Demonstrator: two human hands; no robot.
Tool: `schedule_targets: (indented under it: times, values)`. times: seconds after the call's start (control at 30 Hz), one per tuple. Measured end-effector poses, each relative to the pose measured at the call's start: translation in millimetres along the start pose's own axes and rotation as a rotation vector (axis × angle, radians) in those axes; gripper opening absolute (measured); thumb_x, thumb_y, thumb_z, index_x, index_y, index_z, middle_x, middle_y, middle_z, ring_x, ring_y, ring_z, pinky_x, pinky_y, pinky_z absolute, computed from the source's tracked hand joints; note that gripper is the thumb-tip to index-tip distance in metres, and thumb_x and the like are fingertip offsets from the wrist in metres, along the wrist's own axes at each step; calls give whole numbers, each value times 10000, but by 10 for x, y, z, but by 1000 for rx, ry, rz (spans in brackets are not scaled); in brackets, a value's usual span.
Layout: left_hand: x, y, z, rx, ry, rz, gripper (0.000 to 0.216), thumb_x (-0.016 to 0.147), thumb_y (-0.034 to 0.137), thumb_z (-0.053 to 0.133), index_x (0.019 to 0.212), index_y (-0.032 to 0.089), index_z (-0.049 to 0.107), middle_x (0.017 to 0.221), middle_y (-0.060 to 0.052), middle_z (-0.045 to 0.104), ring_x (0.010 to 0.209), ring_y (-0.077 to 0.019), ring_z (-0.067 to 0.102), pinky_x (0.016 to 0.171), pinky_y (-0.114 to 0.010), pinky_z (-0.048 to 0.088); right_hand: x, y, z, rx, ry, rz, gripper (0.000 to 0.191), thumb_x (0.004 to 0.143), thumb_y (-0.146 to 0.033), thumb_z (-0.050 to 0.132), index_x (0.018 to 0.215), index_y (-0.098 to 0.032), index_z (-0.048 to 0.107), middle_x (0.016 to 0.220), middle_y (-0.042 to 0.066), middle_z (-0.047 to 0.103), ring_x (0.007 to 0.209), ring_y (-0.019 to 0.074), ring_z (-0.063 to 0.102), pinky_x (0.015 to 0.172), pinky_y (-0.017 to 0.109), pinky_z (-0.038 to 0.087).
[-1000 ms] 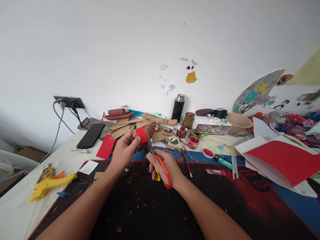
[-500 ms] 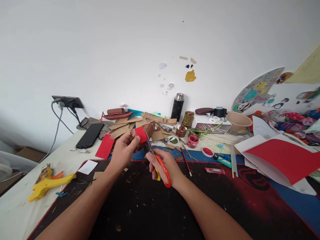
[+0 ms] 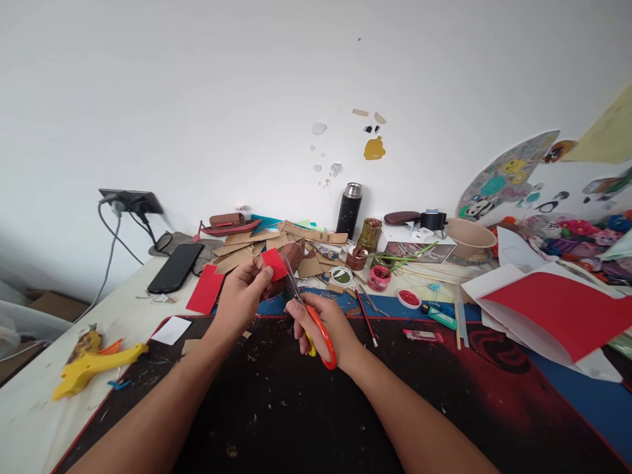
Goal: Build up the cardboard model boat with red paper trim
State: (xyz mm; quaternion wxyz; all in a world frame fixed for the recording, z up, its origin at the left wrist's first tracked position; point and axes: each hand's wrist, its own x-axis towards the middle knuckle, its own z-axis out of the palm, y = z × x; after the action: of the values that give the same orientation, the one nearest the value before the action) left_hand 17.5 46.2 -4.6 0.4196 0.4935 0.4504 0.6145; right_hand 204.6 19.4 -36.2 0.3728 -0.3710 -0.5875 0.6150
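Note:
My left hand (image 3: 240, 297) is closed on a small cardboard piece faced with red corrugated paper (image 3: 274, 264), held up above the black mat (image 3: 276, 408). My right hand (image 3: 326, 322) grips orange-handled scissors (image 3: 316, 332). Their blades (image 3: 291, 283) point up and meet the right edge of the red piece. Both hands hover over the mat's far edge, close together.
A yellow glue gun (image 3: 91, 365) lies at the left, a black phone (image 3: 175, 268) and a red card (image 3: 206, 289) behind it. Cardboard scraps (image 3: 306, 247), paint pots (image 3: 379, 278), a black flask (image 3: 349, 210) and a large red sheet (image 3: 557, 316) crowd the back and right.
The hands and the red piece hold nearly the same pose; the whole view has shifted slightly down and left as my head moved.

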Motion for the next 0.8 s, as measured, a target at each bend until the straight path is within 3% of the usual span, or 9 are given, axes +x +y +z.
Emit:
schedule_targets:
  times: [0.8]
  values:
    - [-14, -7, 15, 11, -1, 7, 384, 795, 431, 878, 745, 231, 553, 547, 59, 558, 485, -102, 470, 481, -214, 356, -13, -92, 27, -8, 12, 30, 582, 912, -771, 771, 832, -226, 583, 610, -56, 614, 404, 105, 578, 391, 197, 458]
